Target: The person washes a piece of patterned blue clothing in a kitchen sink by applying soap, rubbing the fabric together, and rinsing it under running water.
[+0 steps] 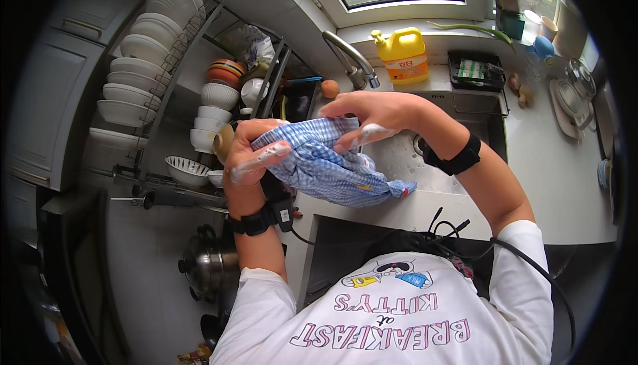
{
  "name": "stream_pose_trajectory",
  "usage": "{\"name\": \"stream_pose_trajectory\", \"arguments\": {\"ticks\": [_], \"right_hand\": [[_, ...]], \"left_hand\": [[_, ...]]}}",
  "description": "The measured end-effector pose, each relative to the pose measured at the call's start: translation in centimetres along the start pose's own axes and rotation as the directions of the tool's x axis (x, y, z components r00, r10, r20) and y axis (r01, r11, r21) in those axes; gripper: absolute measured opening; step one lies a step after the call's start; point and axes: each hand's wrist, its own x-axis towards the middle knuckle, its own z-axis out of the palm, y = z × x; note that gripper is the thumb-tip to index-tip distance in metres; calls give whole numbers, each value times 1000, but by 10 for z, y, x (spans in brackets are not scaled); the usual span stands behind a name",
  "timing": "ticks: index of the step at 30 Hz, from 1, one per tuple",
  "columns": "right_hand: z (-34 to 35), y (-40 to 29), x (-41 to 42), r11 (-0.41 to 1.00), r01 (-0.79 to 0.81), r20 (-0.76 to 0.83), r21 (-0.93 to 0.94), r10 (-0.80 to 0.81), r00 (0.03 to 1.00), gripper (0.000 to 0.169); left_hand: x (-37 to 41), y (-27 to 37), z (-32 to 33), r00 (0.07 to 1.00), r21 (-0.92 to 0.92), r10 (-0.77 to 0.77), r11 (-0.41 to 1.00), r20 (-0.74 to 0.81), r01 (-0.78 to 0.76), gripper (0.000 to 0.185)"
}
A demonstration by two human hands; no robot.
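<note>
A blue-and-white checked cloth item [334, 170] hangs bunched between my hands, over the near left part of the steel sink [443, 141]. My left hand [256, 151] grips its left end, thumb on the front and soap foam on the skin. Fingers of my right hand [374, 116] pinch its upper right edge, and foam covers the thumb. The cloth's lower end, with a small red spot, trails to the right near the counter's front edge. Beyond the cloth stands a curved metal faucet [354, 61]. A yellow detergent jug [401, 56] is behind the sink.
On the left, a dish rack [184, 71] holds stacked white plates and bowls. A metal pot [212, 263] sits below it. A black tray [476, 71] is at the sink's back right corner. Glass lids [573, 91] lie on the right counter. Black cables [538, 270] cross my right sleeve.
</note>
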Motion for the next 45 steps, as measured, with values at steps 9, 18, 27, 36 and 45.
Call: {"name": "stream_pose_trajectory", "arguments": {"ticks": [9,18,27,36,45], "right_hand": [[-38,-42,-3,927,-88,-408,-364,-73,910,41],[-51,-79,11,516,-123,-462,-848,-605,649,36],[-61,-42,27,587,-80,-462,-805,-537,706,33],[-48,-84,27,925,184,-514,-334,-342,787,54],[5,-9,-15,878,75,-480,-473,-328,814,68]], "left_hand": [[-31,28,-17,931,360,-317,860,-179,362,20],[-21,63,-7,814,914,488,388,-315,121,19],[-30,61,-18,823,471,-74,790,-563,393,18],[15,58,24,829,707,215,653,-517,271,33],[26,65,29,765,-28,-300,938,-570,347,21]]}}
